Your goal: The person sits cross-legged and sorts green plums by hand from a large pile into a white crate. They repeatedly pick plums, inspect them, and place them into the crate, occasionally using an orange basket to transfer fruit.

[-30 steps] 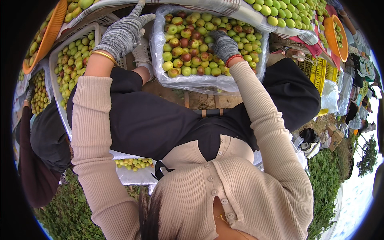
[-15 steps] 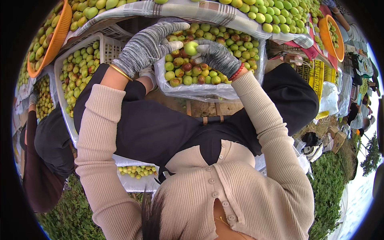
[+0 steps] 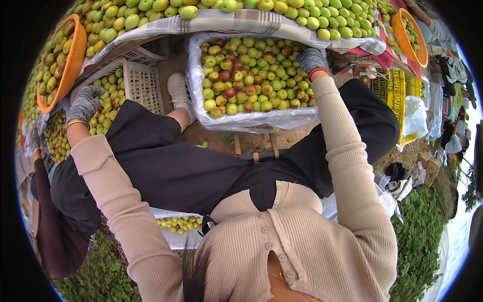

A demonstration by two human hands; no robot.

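Observation:
My left hand (image 3: 86,104), in a grey knitted glove, is over the near left edge of a white crate (image 3: 135,86) of green and reddish jujubes (image 3: 114,89). Its fingers point toward the fruit, apart, with no fruit visible in them. My right hand (image 3: 313,60), gloved alike, reaches to the far right corner of the plastic-lined crate (image 3: 251,122) in front of me. Green and brown-red jujubes (image 3: 254,75) fill that crate. The fingertips of my right hand are hidden at the corner, beside the fruit, so its grip does not show.
Beyond the crates, a cloth-covered table (image 3: 221,22) bears heaps of green jujubes. Orange baskets stand at left (image 3: 75,55) and right (image 3: 408,38). Yellow crates (image 3: 397,95) are at the right. A co-worker's dark-clothed leg (image 3: 75,196) is at the left.
My hands have parted from over the middle crate, where the right held a green jujube. The left moved left to the white crate, the right to the far right corner. That jujube is no longer seen held.

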